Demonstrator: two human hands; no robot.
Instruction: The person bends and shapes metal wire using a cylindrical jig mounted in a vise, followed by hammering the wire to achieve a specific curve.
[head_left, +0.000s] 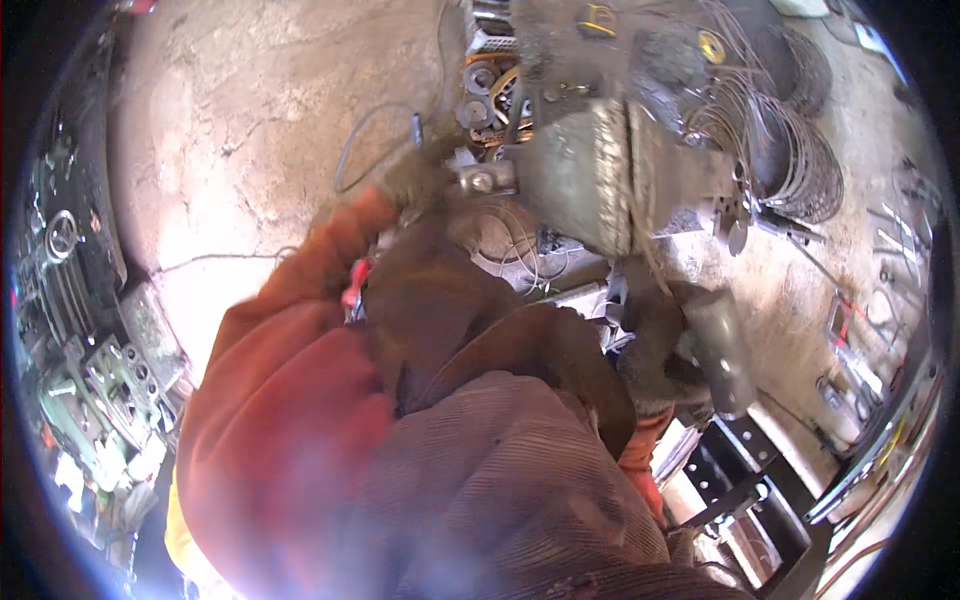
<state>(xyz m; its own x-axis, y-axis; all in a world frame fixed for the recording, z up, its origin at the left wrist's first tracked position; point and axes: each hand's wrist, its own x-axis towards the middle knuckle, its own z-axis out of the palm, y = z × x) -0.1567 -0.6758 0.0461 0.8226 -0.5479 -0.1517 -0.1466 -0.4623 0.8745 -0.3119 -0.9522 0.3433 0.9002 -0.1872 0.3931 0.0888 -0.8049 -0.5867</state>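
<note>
A large, worn steel bench vise (580,170) stands ahead of me, with a bright round metal end (487,180) on its left side. My left hand (418,180), in a dark glove and blurred, is closed beside that metal end. What it grips is hidden. Right of my body, below the vise, my gloved right hand (655,350) is wrapped round a hammer (722,355). The hammer's grey cylindrical head shows, while its handle is mostly hidden. Brown protective clothing (520,450) over orange-red sleeves (290,310) covers much of the lower middle.
Coils of wire or cable (800,140) lie at the far right. Beyond the vise, a crate (485,100) contains round metal parts. A thin cable (365,140) runs over the concrete floor. A black perforated metal frame (740,480) stands lower right, and metal vehicle parts (90,360) line the left.
</note>
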